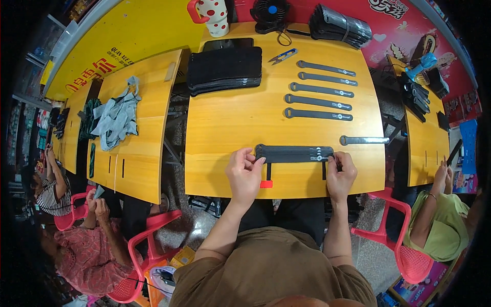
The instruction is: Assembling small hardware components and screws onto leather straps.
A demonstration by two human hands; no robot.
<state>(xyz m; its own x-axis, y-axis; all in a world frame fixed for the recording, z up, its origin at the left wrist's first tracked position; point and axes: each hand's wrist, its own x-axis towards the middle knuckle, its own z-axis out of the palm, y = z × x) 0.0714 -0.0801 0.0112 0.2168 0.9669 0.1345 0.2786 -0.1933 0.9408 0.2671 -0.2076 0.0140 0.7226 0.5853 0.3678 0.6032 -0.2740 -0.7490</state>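
A small stack of dark grey straps (294, 154), each with a slotted rounded end, lies level in front of me near the table's front edge. My left hand (244, 171) pinches its left end between thumb and fingers. At its right end my right hand (341, 174) does the same, beside small white printed marks. Farther back, several matching straps (322, 88) lie singly in a column. Another strap (364, 140), with a glossy light band along it, rests to the right of the stack. Two narrow dark slots (324, 171) run under the stack, the left one with red tape (266, 184).
Back left on the wooden table (225, 123) are a thick black pile (224, 70) and a phone (228, 44). Blue thread snips (284, 56), a dotted mug (214, 18), a fan (269, 15) and a banded strap bundle (339, 25) stand farther back. People work at both sides.
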